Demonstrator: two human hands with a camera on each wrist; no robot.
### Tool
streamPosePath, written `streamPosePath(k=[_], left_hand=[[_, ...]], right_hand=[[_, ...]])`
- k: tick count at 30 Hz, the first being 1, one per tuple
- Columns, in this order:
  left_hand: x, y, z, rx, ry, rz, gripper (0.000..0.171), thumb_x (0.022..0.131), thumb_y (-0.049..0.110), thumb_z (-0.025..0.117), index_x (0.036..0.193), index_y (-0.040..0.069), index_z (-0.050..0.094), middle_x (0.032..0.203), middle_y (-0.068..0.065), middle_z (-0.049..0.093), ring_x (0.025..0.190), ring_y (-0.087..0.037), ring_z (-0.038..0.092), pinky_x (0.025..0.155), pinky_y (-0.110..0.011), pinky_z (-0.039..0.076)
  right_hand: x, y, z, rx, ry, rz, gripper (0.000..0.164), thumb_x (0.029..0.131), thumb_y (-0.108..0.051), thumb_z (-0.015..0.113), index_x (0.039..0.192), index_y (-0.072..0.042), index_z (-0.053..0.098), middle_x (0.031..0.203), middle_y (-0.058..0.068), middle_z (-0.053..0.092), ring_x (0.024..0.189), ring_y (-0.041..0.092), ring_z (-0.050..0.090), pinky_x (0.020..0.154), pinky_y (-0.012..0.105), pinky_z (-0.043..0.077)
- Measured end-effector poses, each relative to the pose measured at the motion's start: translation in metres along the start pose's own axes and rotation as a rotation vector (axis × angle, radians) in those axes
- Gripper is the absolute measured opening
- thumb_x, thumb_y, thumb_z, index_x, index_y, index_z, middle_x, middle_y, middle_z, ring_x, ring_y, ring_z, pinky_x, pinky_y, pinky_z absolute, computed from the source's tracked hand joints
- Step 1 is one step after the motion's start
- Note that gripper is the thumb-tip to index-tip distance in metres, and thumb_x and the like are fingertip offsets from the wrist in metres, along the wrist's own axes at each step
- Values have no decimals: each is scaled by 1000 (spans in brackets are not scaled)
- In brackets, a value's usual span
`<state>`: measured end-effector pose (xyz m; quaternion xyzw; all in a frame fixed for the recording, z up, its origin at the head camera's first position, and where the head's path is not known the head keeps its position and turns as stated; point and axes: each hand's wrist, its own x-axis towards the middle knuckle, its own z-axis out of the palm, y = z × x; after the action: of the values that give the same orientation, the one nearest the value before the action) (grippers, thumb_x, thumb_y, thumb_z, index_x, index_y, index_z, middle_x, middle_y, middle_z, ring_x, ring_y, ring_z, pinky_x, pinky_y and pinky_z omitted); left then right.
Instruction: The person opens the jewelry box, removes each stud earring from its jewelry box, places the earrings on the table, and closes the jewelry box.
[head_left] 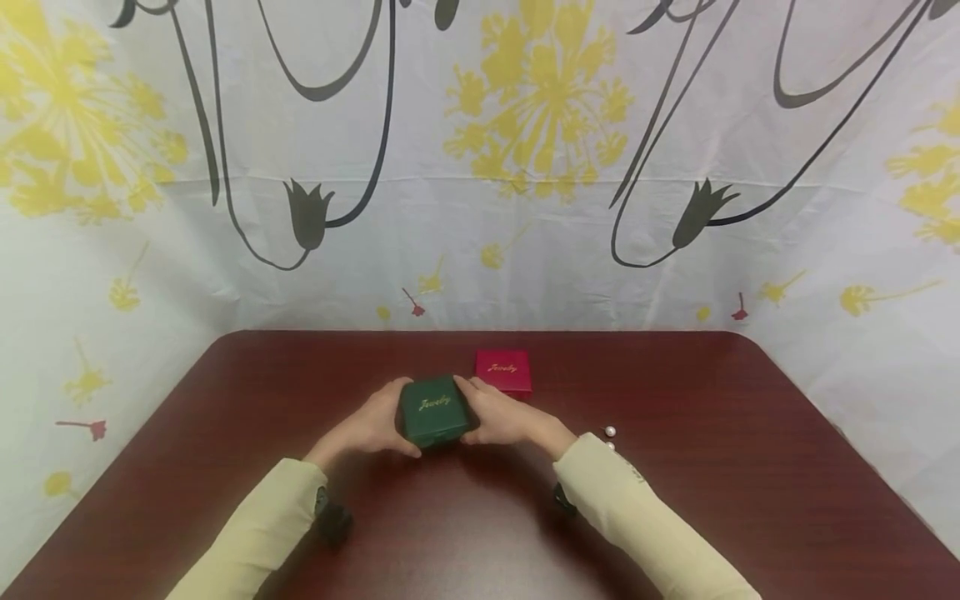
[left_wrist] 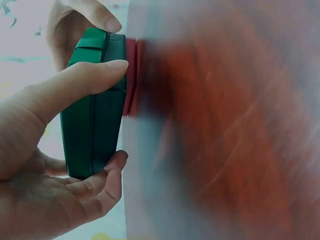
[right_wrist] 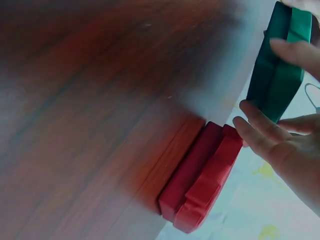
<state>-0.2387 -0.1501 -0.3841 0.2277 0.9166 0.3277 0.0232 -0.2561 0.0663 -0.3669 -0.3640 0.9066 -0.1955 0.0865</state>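
A green jewelry box (head_left: 435, 408) with gold lettering on its lid is held between both hands, its lid down. My left hand (head_left: 377, 421) grips its left side, thumb along the front and fingers behind, as the left wrist view of the box (left_wrist: 95, 120) shows. On the opposite side my right hand (head_left: 498, 414) grips the box, thumb at the front. In the right wrist view the right fingers (right_wrist: 262, 125) curl against the green box (right_wrist: 280, 65). A red jewelry box (head_left: 502, 367), also closed, sits on the table just behind the right hand.
Two small pearl-like pieces (head_left: 610, 432) lie on the dark reddish wooden table (head_left: 697, 400), beside the right sleeve (head_left: 637, 508), which partly covers one. A white cloth (head_left: 480, 250) printed with flowers hangs behind the table's far edge.
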Motion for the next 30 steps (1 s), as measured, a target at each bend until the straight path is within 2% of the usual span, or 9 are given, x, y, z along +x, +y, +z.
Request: streamPosePath(k=[5,10,18,24,30], left_hand=[[7,-6,-7,-3,56,-30,89,51,16,85,121,-6,37,109,-16,48,101,-29,46,88,-46,38],[13,-10,-8,4,84,-79,89,52,16,85,122,-8,35,110,-18,47,101,-31,45,87,-47,38],[22,-15,-6,1,95,-153,91,53,16,85,123,-10,32,112,-21,45,103,-34,44,88,-48,37],[24,-20,-4,11,84,-189,93,55,16,84,125,-12,29,115,-24,44,106,-37,42,89,-49,36],[26,-23,-1,14,74,-204,96,55,17,84,126,-13,27,116,-26,43,107,-37,42,90,-48,36]], right_hand=[[17,-1,-2,40,40,13,79,73,-16,71,135,5,26,122,17,48,102,23,50,89,33,43],[28,0,1,59,83,21,71,75,-16,69,132,4,32,116,14,53,94,19,53,87,30,44],[37,-4,5,-81,159,14,49,77,-10,66,117,10,45,97,18,57,90,26,55,81,35,47],[42,-5,7,-127,153,43,37,78,-9,65,107,8,52,91,17,56,87,27,55,76,35,48],[43,-7,10,-154,128,77,36,78,-10,66,105,9,53,86,16,55,79,23,54,72,33,49]])
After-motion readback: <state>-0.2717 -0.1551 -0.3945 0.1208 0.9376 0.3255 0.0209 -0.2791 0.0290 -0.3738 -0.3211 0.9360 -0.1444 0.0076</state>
